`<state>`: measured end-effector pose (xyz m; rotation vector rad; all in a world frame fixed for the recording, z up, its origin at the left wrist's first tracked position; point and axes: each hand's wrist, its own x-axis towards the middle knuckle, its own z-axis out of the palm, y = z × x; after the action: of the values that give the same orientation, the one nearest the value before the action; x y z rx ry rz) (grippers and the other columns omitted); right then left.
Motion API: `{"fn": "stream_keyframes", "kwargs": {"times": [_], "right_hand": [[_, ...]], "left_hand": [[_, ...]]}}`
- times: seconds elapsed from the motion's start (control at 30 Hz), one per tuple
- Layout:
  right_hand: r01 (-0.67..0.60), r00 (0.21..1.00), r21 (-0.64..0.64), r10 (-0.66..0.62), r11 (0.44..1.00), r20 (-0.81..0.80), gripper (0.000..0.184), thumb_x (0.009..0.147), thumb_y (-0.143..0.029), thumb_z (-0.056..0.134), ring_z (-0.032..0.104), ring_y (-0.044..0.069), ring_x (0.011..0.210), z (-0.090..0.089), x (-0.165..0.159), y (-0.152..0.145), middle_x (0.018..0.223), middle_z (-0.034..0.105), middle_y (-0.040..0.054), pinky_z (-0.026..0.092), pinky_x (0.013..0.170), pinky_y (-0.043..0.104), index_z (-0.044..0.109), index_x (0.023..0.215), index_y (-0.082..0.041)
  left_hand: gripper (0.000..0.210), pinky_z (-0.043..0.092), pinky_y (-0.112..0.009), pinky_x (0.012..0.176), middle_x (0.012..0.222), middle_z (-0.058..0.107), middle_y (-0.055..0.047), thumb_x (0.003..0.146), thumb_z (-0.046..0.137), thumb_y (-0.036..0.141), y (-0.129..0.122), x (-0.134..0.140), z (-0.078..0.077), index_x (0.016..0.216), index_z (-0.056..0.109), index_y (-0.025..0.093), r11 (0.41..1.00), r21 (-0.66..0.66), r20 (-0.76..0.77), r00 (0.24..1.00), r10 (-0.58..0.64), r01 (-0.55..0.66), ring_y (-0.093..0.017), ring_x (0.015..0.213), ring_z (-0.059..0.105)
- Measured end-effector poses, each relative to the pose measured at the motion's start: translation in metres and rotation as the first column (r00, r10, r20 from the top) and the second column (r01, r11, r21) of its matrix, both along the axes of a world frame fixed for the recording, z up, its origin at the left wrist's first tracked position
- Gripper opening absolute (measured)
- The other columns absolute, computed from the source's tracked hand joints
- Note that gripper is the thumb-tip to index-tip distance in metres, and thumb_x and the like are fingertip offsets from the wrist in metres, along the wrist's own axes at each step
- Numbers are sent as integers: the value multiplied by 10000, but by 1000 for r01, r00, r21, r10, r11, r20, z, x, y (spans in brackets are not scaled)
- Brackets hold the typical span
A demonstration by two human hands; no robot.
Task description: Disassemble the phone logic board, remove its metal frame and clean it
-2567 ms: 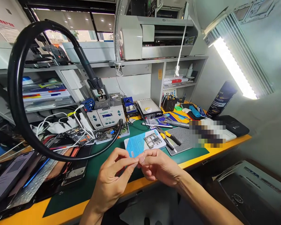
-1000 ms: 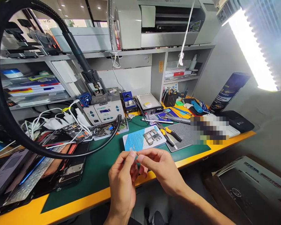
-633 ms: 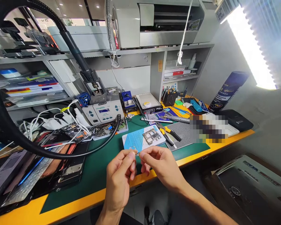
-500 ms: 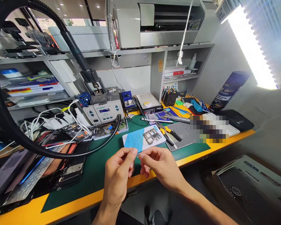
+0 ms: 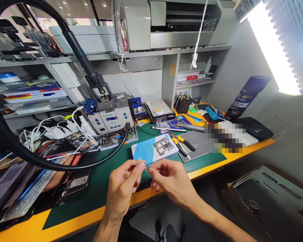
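My left hand (image 5: 123, 183) is above the front edge of the bench, thumb and forefinger pinched on a small, thin, light-coloured piece (image 5: 144, 166). Wire-like ends stick up by its fingertips, though the exact kind is too small to make out. Close beside it, my right hand (image 5: 171, 176) has thumb and forefinger pressed together at the other side of the same piece. Just beyond the fingertips lies a blue and white box (image 5: 143, 150) with a phone circuit board (image 5: 164, 146) on its top, real or printed. Yellow-and-black pliers (image 5: 188, 143) rest to its right.
A black hose (image 5: 83, 166) loops across the left from the soldering station (image 5: 112, 120). Phones and phone parts (image 5: 77, 183) pile up at left. A perforated grey mat (image 5: 200, 143) lies under the pliers. A spray can (image 5: 246, 97) stands at right.
My left hand has shifted slightly left, widening the gap between the hands. More of the thin piece now shows between the fingertips. The things on the bench stay put.
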<state>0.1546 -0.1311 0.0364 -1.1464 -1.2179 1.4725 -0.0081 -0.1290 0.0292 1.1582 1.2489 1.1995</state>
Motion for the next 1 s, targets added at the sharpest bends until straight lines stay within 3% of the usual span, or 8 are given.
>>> {"fn": "stream_keyframes", "kwargs": {"times": [0.1, 0.17, 0.37, 0.53, 0.73, 1.0], "right_hand": [[66, 988, 148, -85, 987, 126, 150, 857, -294, 671, 607, 131, 581, -5, -2, -2, 650, 682, 11, 470, 544, 230, 699, 789, -163], [71, 968, 305, -139, 950, 207, 142, 864, -257, 655, 597, 127, 593, -6, -2, -3, 673, 697, 16, 470, 565, 232, 710, 770, -166], [-21, 906, 699, -282, 715, 316, 142, 935, -194, 624, 637, 139, 628, -10, 1, -2, 755, 734, 47, 504, 611, 252, 760, 923, -158], [-123, 902, 777, -258, 617, 348, 148, 1001, -144, 563, 699, 159, 772, -14, 3, 2, 878, 749, 67, 558, 717, 259, 708, 990, -171], [-218, 799, 887, -447, 407, 402, 156, 996, -65, 529, 685, 173, 745, -14, 6, 3, 875, 748, 89, 560, 671, 276, 646, 1039, -158], [-287, 749, 921, -538, 263, 387, 203, 962, -47, 577, 707, 191, 803, -19, 11, 7, 916, 745, 115, 589, 706, 283, 650, 1131, -132]], "left_hand": [[381, 301, -220, 452, 707, 655, -28, 837, 738, 536, 0, -4, 3, 900, 768, 162, 998, 22, -88, 995, 53, -51, -101, 557, 428], [339, 308, -218, 462, 627, 612, 1, 843, 749, 509, -1, -6, 5, 848, 772, 170, 996, 28, -153, 984, 90, -87, -94, 537, 405], [359, 296, -223, 442, 506, 503, 43, 849, 727, 537, -4, -10, 11, 875, 785, 184, 997, 18, -237, 969, 76, -74, -99, 488, 385], [411, 287, -220, 433, 520, 523, 36, 865, 690, 574, -5, -10, 17, 893, 771, 173, 999, 32, -249, 968, 32, -25, -99, 482, 394], [445, 266, -218, 434, 493, 483, 39, 829, 717, 611, -5, -7, 14, 792, 744, 169, 999, -42, -247, 969, 15, -26, -94, 472, 370], [464, 208, -208, 414, 447, 433, 48, 829, 714, 596, -2, -6, 13, 644, 665, 173, 996, -88, -179, 984, -23, 7, -71, 419, 322]]}}
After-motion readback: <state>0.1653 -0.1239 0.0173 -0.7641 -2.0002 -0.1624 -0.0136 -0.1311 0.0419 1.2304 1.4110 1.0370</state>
